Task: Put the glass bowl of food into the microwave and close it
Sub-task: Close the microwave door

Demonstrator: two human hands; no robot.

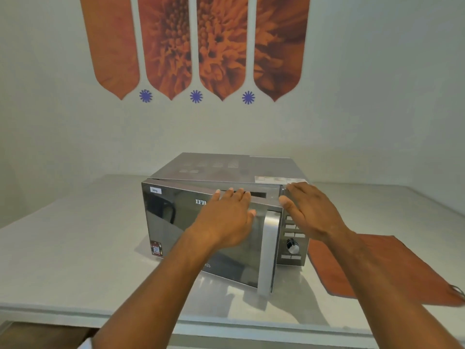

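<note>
A silver microwave (226,170) stands on the white counter (75,248). Its dark glass door (171,222) is slightly ajar, with a narrow gap along the top right edge. My left hand (229,220) lies flat on the door's upper right part, fingers spread, beside the silver handle (268,250). My right hand (312,212) rests with its fingers apart on the microwave's top right corner, over the control panel (293,245). The glass bowl of food is not visible; the door hides the inside.
An orange-brown cloth (392,270) lies on the counter right of the microwave. The wall behind carries orange flower panels (193,46). The counter's front edge (226,326) runs below my forearms.
</note>
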